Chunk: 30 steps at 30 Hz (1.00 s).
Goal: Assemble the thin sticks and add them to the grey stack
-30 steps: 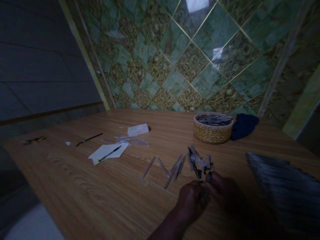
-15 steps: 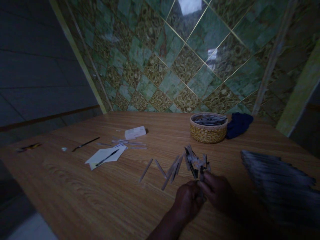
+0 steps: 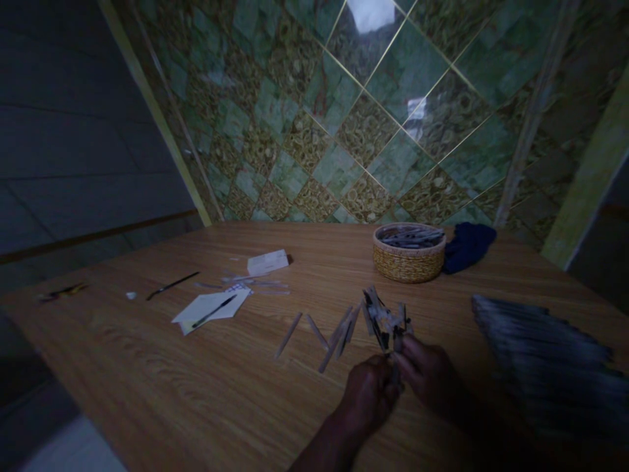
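Small dark piece (image 3: 397,339), held between both hands over worktop (image 3: 196,387): right hand (image 3: 423,368) pinching far end, left hand (image 3: 369,392) curled tight round near end, seemingly; dim. Loose pinch could drop it among strips (image 3: 335,341) just beyond; knuckle nudge could scatter those.

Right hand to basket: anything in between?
Yes, partly. A heap of strips lies just past the fingertips of the right hand, on the near side of the basket and toward its left. The hand seems to pinch a small dark piece. The blue cloth sits right of the basket, off that line.
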Tool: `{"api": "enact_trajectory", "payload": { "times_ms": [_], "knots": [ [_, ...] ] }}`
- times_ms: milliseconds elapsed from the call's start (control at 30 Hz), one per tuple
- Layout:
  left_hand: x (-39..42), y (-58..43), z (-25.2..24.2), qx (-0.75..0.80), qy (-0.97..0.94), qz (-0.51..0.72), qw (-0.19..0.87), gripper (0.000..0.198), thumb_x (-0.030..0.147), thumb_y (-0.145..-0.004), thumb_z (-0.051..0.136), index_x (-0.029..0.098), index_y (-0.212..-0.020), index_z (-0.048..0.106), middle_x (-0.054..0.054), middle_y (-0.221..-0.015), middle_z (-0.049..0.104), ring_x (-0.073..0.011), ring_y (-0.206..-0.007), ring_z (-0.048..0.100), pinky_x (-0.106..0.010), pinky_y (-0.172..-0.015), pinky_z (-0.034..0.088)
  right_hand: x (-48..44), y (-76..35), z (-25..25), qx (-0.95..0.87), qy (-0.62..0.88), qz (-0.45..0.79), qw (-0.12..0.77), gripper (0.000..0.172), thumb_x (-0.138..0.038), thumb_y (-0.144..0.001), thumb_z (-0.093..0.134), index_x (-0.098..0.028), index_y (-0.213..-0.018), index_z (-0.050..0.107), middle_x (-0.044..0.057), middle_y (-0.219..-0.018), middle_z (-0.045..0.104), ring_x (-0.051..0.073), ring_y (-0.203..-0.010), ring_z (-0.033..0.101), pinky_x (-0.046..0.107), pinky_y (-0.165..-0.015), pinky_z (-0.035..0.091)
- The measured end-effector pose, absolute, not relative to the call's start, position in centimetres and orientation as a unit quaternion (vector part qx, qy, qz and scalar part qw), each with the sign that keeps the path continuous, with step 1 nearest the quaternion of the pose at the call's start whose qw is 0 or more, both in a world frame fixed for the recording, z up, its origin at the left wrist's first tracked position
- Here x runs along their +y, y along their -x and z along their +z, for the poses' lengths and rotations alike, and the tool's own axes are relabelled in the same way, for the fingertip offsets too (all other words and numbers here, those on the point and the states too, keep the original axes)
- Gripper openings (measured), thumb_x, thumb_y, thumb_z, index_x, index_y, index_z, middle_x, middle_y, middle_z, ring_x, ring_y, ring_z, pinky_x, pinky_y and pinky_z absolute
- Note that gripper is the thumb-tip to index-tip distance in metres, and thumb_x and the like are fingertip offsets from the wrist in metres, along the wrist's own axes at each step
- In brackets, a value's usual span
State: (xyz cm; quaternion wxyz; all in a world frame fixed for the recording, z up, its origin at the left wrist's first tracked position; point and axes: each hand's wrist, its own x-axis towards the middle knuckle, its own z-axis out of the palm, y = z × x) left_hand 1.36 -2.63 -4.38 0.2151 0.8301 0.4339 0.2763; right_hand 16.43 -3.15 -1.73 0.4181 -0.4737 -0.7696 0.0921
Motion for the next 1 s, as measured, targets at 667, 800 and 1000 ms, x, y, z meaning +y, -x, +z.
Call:
{"api": "enact_trajectory", "payload": {
  "times_ms": [667,800,1000],
  "knots": [
    [-1.9,-1.3,-4.3,0.463,-0.798,0.283,0.262,0.004,0.014,-0.06,0.061,0.017,-0.063,0.062,-0.002,-0.069,0.059,-0.014,-0.063,0.051,-0.022,-0.058,0.037,-2.6,-16.4,-2.5,-0.758,0.472,0.169,0.417,0.018,-0.027,-0.085,0.04,-0.022,-0.069,0.045,-0.003,-0.054,0.049,0.012,-0.048,0.049,0.021,-0.048,0.034],
    [-1.7,-1.3,-4.4,0.472,-0.792,0.271,0.275,0.005,0.012,-0.057,0.061,0.016,-0.059,0.058,0.0,-0.068,0.058,-0.0135,-0.063,0.051,-0.022,-0.057,0.035,-2.0,-16.6,-2.8,-0.711,0.47,0.246,0.463,0.018,-0.033,-0.084,0.041,-0.022,-0.07,0.045,-0.005,-0.051,0.048,0.012,-0.046,0.05,0.021,-0.046,0.036],
    [-1.6,-1.3,-4.6,0.499,-0.774,0.267,0.284,0.009,0.013,-0.054,0.064,0.016,-0.058,0.057,0.001,-0.066,0.054,-0.0129,-0.062,0.049,-0.022,-0.055,0.032,-0.9,-17.3,-3.6,-0.55,0.485,0.437,0.521,0.029,-0.049,-0.075,0.05,-0.021,-0.073,0.049,-0.006,-0.046,0.052,0.01,-0.036,0.05,0.019,-0.035,0.037]
  ]
}}
